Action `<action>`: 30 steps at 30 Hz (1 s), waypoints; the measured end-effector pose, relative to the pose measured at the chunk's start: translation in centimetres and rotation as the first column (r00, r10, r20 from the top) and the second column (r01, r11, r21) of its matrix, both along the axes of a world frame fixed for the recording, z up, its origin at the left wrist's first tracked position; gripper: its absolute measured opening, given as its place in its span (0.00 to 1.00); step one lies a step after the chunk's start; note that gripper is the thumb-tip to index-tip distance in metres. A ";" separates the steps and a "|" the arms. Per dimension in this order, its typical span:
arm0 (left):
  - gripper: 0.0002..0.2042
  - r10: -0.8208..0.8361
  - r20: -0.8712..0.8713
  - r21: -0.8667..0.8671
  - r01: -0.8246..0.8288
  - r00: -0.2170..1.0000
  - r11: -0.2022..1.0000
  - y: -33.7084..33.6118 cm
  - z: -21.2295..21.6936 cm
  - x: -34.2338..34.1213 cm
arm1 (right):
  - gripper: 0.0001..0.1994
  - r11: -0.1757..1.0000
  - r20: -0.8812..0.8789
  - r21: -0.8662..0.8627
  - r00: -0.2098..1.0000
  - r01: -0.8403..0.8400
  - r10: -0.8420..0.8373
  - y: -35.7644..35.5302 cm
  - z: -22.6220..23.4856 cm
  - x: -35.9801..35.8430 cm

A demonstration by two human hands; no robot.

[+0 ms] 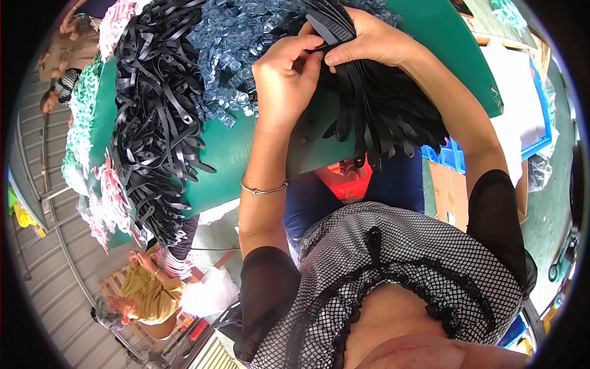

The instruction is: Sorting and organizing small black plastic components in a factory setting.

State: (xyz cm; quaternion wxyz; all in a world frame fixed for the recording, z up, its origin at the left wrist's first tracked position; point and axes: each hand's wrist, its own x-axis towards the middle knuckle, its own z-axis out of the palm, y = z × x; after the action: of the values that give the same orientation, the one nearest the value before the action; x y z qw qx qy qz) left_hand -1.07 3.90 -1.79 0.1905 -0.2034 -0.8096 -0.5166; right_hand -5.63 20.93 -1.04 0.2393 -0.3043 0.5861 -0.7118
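Observation:
My right hand point(378, 40) is closed around a fanned bundle of black straps point(332, 23) with ribbed ends, thumb pressed along its lower side. Close beside it, my left hand point(286, 80) is closed in a pinch, fingertips at the bundle's edge; what lies between them is too small to make out. Below my right hand, more black straps point(393, 114) with rounded ends hang over the near edge of the green table point(227, 166). Beyond my left hand spreads a heap of clear bluish plastic buckles point(236, 43).
A long pile of black straps point(157, 111) covers the table's left part, with pale green straps point(86, 123) and pink-white ones point(114, 197) beyond. A red container point(347, 178) stands below the table edge. A cardboard box point(447, 190) is at right. Another person point(150, 292) sits lower left.

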 end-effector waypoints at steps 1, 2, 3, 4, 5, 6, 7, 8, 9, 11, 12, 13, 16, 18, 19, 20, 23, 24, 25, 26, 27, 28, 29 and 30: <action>0.09 -0.022 0.024 0.026 0.021 0.999 0.999 -0.1 0.0 0.0 | 0.21 1.000 0.001 -0.005 1.000 0.007 -0.007 0.0 -0.2 0.0; 0.09 -0.024 0.023 0.027 0.023 0.999 0.999 -0.1 0.1 0.0 | 0.21 1.000 0.002 -0.010 1.000 0.017 -0.017 0.1 -0.4 -0.1; 0.07 -0.117 0.180 0.189 0.082 0.977 0.979 -0.3 0.2 0.0 | 0.21 1.000 0.001 -0.010 1.000 0.019 -0.019 0.2 -0.5 -0.3; 0.05 -0.229 0.314 0.352 0.111 0.921 0.929 -0.5 0.3 0.0 | 0.21 0.999 -0.312 -0.052 0.950 -0.006 -0.011 0.2 -0.5 -0.5; 0.04 -0.283 0.428 0.467 0.058 0.858 0.882 -0.7 1.0 0.1 | 0.21 0.996 -0.594 -0.084 0.805 -0.044 -0.014 0.1 -0.5 -0.6; 0.05 -0.299 0.465 0.499 0.032 0.833 0.866 -0.6 1.1 -0.1 | 0.21 0.995 -0.594 -0.085 0.804 -0.044 -0.015 0.1 -0.3 -0.4; 0.07 -0.316 0.500 0.529 0.004 0.806 0.849 -0.6 1.1 -0.4 | 0.21 0.999 -0.329 -0.043 0.944 -0.003 -0.012 0.2 0.0 -0.1; 0.07 -0.314 0.501 0.528 0.003 0.807 0.849 -0.7 1.1 -0.6 | 0.21 1.000 -0.034 0.009 0.999 0.022 -0.022 0.1 0.3 0.2; 0.07 -0.354 0.565 0.510 0.021 0.745 0.860 -1.0 1.1 -0.8 | 0.21 1.000 -0.035 0.008 0.999 0.020 -0.020 0.0 0.5 0.5; 0.07 -0.387 0.625 0.494 0.040 0.678 0.869 -1.4 1.2 -1.1 | 0.18 0.999 -0.051 -0.006 0.998 0.035 -0.035 -0.3 0.8 0.8; 0.07 -0.410 0.659 0.487 0.057 0.631 0.871 -1.5 1.3 -1.2 | 0.18 0.999 -0.052 -0.006 0.998 0.034 -0.035 -0.2 0.8 0.8; 0.08 -0.430 0.690 0.482 0.074 0.582 0.873 -1.6 1.3 -1.2 | 0.21 0.994 -0.065 0.088 0.996 0.069 -0.064 -0.1 0.7 0.9; 0.07 -0.439 0.679 0.418 0.181 0.589 0.890 -1.8 1.3 -1.3 | 0.24 0.971 -0.189 0.153 0.970 0.183 -0.153 -0.4 0.0 1.0; 0.06 -0.374 0.659 0.363 0.159 0.652 0.918 -1.7 1.2 -1.1 | 0.23 0.960 -0.293 0.116 0.932 0.257 -0.214 -0.5 -0.7 0.9; 0.06 -0.307 0.634 0.308 0.133 0.710 0.942 -1.6 1.1 -1.1 | 0.21 0.956 -0.239 0.115 0.942 0.270 -0.237 -0.5 -1.0 0.7; 0.06 -0.307 0.632 0.309 0.133 0.711 0.942 -1.6 1.1 -1.1 | 0.18 0.952 -0.185 0.116 0.948 0.283 -0.259 -0.3 -1.2 0.4; 0.08 -0.243 0.630 0.380 -0.020 0.737 0.925 -1.5 1.0 -1.2 | 0.15 0.981 -0.031 0.158 0.993 0.114 -0.111 0.7 -0.5 -0.4; 0.08 -0.214 0.622 0.389 -0.061 0.753 0.919 -1.3 0.8 -1.1 | 0.13 0.981 -0.030 0.154 0.993 0.119 -0.115 0.9 -0.6 -0.4; 0.08 -0.185 0.615 0.399 -0.100 0.767 0.912 -1.1 0.7 -1.1 | 0.13 0.981 -0.030 0.153 0.993 0.117 -0.114 0.7 -0.5 -0.3; 0.08 -0.184 0.615 0.398 -0.100 0.767 0.912 -0.9 0.6 -1.0 | 0.14 0.968 -0.012 0.165 0.982 0.187 -0.188 0.5 -0.4 0.0; 0.08 -0.168 0.594 0.394 -0.103 0.787 0.913 -0.6 0.6 -0.8 | 0.14 0.950 0.004 0.179 0.965 0.256 -0.261 0.1 -0.2 0.4; 0.07 -0.151 0.573 0.391 -0.107 0.806 0.914 -0.4 0.5 -0.7 | 0.11 0.947 -0.022 0.138 0.957 0.290 -0.290 -0.5 0.1 1.0; 0.07 -0.154 0.573 0.391 -0.104 0.805 0.915 -0.1 0.5 -0.6 | 0.11 0.946 -0.023 0.138 0.956 0.293 -0.293 -0.5 0.1 1.2; 0.07 -0.204 0.566 0.444 -0.086 0.799 0.892 0.2 0.3 -0.6 | 0.12 0.928 -0.090 0.199 0.949 0.314 -0.302 -0.5 0.1 1.3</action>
State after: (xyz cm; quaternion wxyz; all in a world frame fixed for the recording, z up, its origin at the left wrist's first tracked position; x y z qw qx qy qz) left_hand -1.64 4.13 -1.45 -0.0500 -0.0063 -0.6796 -0.7318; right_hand -4.36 20.41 -0.93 0.1386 -0.2019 0.7051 -0.6654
